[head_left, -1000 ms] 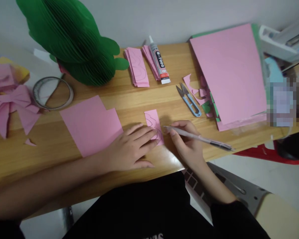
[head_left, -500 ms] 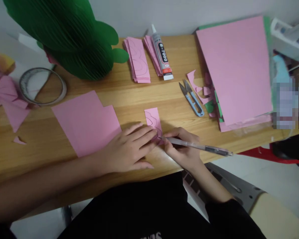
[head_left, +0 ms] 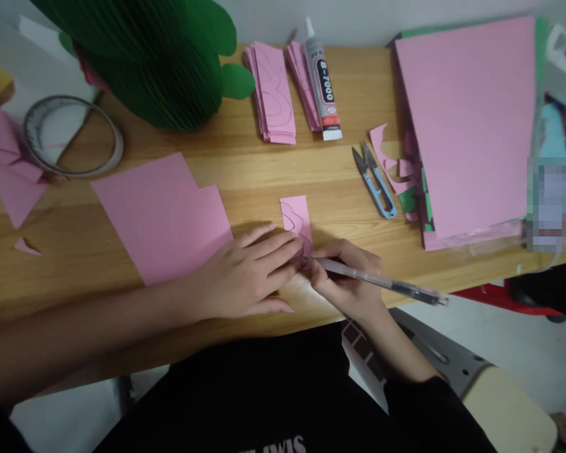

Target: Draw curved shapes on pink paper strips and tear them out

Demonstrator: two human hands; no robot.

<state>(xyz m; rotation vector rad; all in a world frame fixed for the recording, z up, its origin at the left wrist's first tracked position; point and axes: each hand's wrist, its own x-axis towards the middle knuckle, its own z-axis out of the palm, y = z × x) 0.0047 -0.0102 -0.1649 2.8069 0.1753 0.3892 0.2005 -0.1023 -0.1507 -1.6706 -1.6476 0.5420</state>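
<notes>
Gripped between the thumb and fingers of our right hand [head_left: 351,277], the pen [head_left: 382,281] slants with its tip at the near end of a small pink strip [head_left: 296,211]. We keep our left hand [head_left: 255,274] spread flat, fingers over the strip's near part; curved lines show on the uncovered part. That strip lies closer to the worktop's [head_left: 339,179] front edge than to its back edge. Beside our left hand is a notched pink sheet [head_left: 165,214]; to the strip's right, farther from the front edge, lie blue-handled snips [head_left: 380,189] next to pink scraps [head_left: 380,138]. Near the back edge we see a stack of marked strips [head_left: 276,94] and a glue tube [head_left: 323,88], and toward the right end a pile of large sheets [head_left: 471,132].
</notes>
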